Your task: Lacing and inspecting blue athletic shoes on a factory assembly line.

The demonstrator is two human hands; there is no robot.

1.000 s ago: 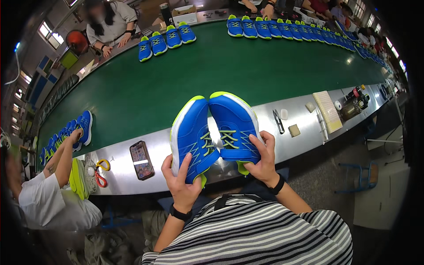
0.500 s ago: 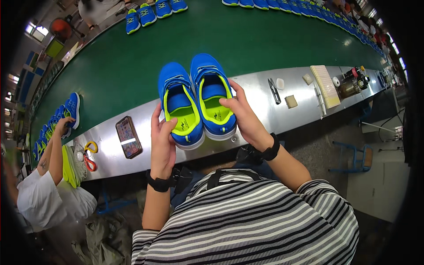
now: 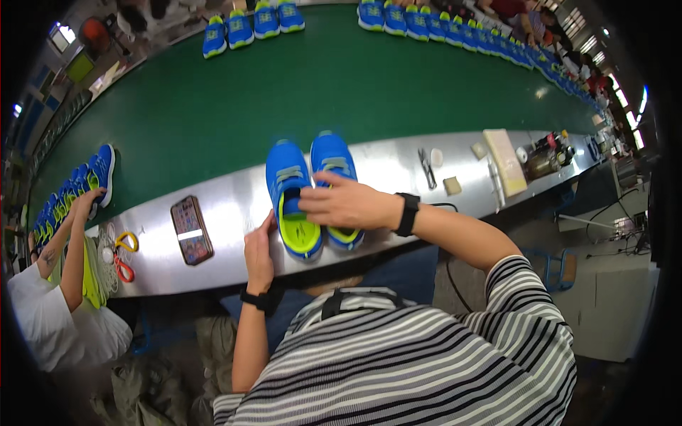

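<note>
A pair of blue sneakers with lime-green linings stands side by side on the metal table edge, toes pointing away: the left shoe (image 3: 284,162) and the right shoe (image 3: 330,150). My left hand (image 3: 258,259) is beside the heel of the left shoe, its fingertips against the shoe's outer side and its fingers partly bent. Across the right shoe reaches my right hand (image 3: 344,202), fingers stretched out to the left shoe's opening, near its tongue. That hand covers the middle of the right shoe. Whether its fingertips pinch the tongue is not clear.
A phone (image 3: 191,231) lies left of the shoes. To the right are snips (image 3: 427,169), a beige block (image 3: 452,186), a yellowish pad (image 3: 505,163) and a dark bottle (image 3: 543,162). Shoe rows line the green belt (image 3: 234,99); a co-worker's hand (image 3: 89,201) touches shoes at left.
The shoes have come down from my hands onto the metal edge. My right hand has let go of the right shoe and moved left across the pair; my left hand has slid to the left shoe's side.
</note>
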